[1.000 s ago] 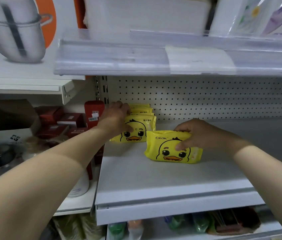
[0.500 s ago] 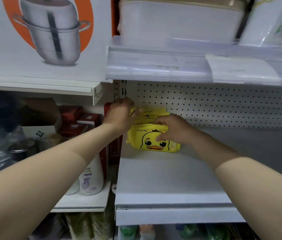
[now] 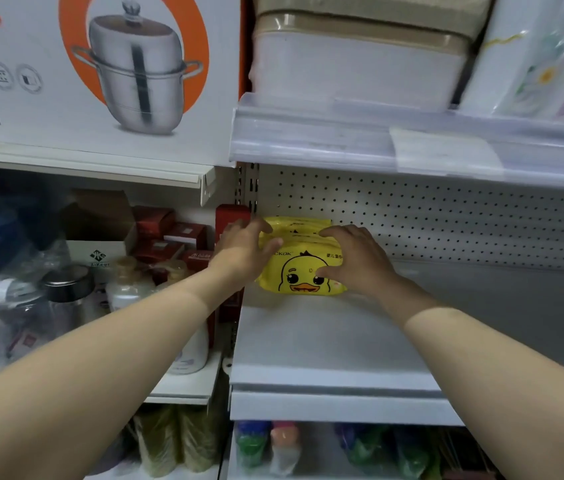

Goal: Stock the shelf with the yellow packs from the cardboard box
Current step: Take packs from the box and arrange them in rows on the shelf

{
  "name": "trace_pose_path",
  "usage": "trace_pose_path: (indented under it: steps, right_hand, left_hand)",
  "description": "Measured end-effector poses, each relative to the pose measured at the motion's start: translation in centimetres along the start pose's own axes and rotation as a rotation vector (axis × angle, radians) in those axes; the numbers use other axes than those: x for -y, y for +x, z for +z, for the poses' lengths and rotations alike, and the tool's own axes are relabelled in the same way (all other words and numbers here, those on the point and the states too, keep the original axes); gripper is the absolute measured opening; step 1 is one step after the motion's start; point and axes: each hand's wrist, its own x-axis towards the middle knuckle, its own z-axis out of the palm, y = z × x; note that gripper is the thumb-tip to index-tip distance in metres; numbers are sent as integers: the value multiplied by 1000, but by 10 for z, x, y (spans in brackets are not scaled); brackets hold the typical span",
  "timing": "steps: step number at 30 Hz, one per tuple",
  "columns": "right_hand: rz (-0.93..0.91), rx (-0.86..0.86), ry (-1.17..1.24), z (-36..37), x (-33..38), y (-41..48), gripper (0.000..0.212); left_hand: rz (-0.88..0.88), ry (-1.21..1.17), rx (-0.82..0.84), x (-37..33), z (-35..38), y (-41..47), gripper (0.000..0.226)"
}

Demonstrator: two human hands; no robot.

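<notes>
Head view; yellow packs [image 3: 296, 225] standing on edge in a short row at the back-left corner of the shelf [image 3: 325, 344], hard against the pegboard [image 3: 446, 220]; front pack [image 3: 303, 275] facing out with its duck print, perhaps three or four more behind it, the count unclear from this angle.

Left hand [image 3: 244, 251] curled round the left end of the row, thumb on the front pack's face; right hand [image 3: 360, 261] spanning the front pack from the right, fingers over its top edge and thumb pressed on the print.

Likely step: seating the newest pack against the row and squaring it up. Next calls for letting go without tipping the row forward, then reaching back for another pack; cardboard box not in view; plenty of bare shelf in front and to the right for more.

Around it: a white lidded bin [image 3: 353, 74] on the upper shelf [image 3: 342, 140], contents hidden; red boxes [image 3: 169, 233] and a white bottle [image 3: 190, 348] in the left bay; coloured bottles [image 3: 284, 445] on the tier below.
</notes>
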Motion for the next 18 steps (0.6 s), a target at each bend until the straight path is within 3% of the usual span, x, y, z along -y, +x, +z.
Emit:
trace_pose_path:
  steps: [7, 13, 18]
  right_hand:
    - [55, 66, 5, -46, 6, -65, 78]
    - [-2, 174, -137, -74, 11, -165, 59]
    - [-62, 231, -95, -60, 7, -249, 61]
  left_hand:
    - [-38, -1, 8, -35, -15, -72, 48]
    - [-68, 34, 56, -65, -13, -180, 60]
    - [-130, 86, 190, -66, 10, -275, 66]
